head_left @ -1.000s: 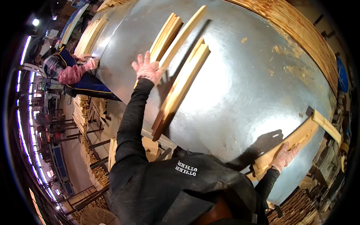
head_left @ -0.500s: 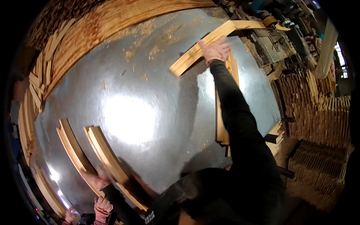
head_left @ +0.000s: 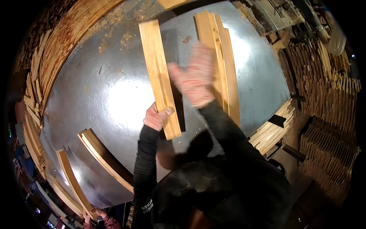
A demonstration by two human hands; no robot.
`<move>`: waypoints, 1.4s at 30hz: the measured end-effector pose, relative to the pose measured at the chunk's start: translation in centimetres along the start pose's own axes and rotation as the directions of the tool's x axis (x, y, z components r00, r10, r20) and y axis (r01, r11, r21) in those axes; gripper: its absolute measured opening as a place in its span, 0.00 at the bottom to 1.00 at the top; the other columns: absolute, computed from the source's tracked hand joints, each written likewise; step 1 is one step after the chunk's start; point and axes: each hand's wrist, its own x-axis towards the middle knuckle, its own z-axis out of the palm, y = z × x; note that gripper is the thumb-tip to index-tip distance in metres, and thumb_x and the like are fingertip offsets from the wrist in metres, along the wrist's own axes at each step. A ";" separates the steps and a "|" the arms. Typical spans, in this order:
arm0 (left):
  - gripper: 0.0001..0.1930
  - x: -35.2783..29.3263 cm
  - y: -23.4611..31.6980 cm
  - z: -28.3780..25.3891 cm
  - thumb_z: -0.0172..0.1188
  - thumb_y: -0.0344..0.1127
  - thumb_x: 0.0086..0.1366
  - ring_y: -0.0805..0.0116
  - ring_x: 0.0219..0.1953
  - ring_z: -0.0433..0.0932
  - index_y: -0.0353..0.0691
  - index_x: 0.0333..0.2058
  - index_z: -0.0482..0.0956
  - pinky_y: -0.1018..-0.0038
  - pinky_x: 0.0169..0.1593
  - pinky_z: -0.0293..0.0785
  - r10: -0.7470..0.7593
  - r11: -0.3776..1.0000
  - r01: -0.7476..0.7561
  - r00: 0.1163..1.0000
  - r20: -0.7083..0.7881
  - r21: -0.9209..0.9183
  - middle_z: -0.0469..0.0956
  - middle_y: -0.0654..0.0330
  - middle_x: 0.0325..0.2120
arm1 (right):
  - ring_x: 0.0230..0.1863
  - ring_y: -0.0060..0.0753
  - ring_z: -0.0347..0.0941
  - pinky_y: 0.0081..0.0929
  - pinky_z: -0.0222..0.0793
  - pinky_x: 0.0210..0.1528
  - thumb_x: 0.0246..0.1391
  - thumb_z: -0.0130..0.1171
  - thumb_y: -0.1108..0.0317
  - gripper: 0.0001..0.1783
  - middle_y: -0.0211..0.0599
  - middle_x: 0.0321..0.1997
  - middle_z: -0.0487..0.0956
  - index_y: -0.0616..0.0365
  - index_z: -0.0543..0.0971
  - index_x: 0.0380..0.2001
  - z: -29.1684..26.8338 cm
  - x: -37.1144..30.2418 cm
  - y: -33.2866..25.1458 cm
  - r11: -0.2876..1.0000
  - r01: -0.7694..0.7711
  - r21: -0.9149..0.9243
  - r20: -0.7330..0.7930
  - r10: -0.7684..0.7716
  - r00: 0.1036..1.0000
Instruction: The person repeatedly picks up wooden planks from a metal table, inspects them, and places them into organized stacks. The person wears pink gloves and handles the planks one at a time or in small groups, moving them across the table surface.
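Observation:
In my left hand (head_left: 156,117) is the near end of a pale wooden board (head_left: 158,72), its thumb over the top face; the board is slightly raised above the metal table (head_left: 118,103). My right hand (head_left: 195,78), in a pinkish work glove and blurred by motion, has its fingers extended and thumb apart. It lies between that board and a group of wooden boards (head_left: 223,68) on the right. Nothing shows in its grasp.
Another person's hands (head_left: 95,214) hold a narrow board (head_left: 74,183) at the lower left. Beside it rests a pair of boards (head_left: 105,158). Wood scraps (head_left: 34,80) line the left edge; stacked slats (head_left: 272,128) and piled timber (head_left: 324,87) stand right. Machinery (head_left: 274,13) is at upper right.
My left hand has come from the lower-left boards to hold a board mid-table. My right hand has left the board by the machine and moved nearer. The other person now holds a lower-left board.

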 end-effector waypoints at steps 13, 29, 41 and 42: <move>0.39 -9.3 -5.7 4.0 0.67 0.35 0.57 0.52 0.53 0.71 0.30 0.62 0.57 0.65 0.58 0.69 0.611 0.720 -0.237 0.662 -0.434 0.652 0.63 0.49 0.57 | 0.69 0.64 0.52 0.51 0.54 0.66 0.50 0.59 0.64 0.47 0.59 0.74 0.45 0.53 0.48 0.71 -7.2 -7.4 6.0 0.965 -0.048 -0.259 0.545 0.187 0.817; 0.34 -7.3 -6.3 7.5 0.60 0.29 0.50 0.62 0.41 0.76 0.34 0.59 0.64 0.65 0.47 0.77 0.028 0.554 0.284 0.933 0.359 -0.782 0.75 0.56 0.43 | 0.70 0.58 0.52 0.46 0.55 0.68 0.47 0.66 0.50 0.50 0.57 0.68 0.59 0.57 0.55 0.68 -13.1 -8.7 11.3 0.873 -0.413 -0.259 0.317 0.481 0.817; 0.40 -13.3 -5.7 3.2 0.72 0.33 0.43 0.56 0.43 0.78 0.34 0.57 0.66 0.54 0.52 0.74 0.169 0.437 0.216 0.934 0.316 -0.873 0.72 0.48 0.48 | 0.60 0.44 0.67 0.37 0.67 0.63 0.49 0.65 0.68 0.39 0.53 0.56 0.71 0.69 0.61 0.62 -10.9 -11.6 9.5 -0.521 -0.807 0.277 0.794 -0.349 0.498; 0.39 -13.6 -5.4 3.4 0.71 0.32 0.44 0.57 0.43 0.77 0.34 0.57 0.66 0.53 0.52 0.74 0.170 0.424 0.203 0.940 0.297 -0.883 0.72 0.48 0.48 | 0.58 0.45 0.69 0.37 0.69 0.61 0.50 0.63 0.69 0.36 0.53 0.54 0.72 0.72 0.63 0.60 -10.6 -10.7 7.1 -0.639 -0.768 0.046 0.700 -0.528 0.481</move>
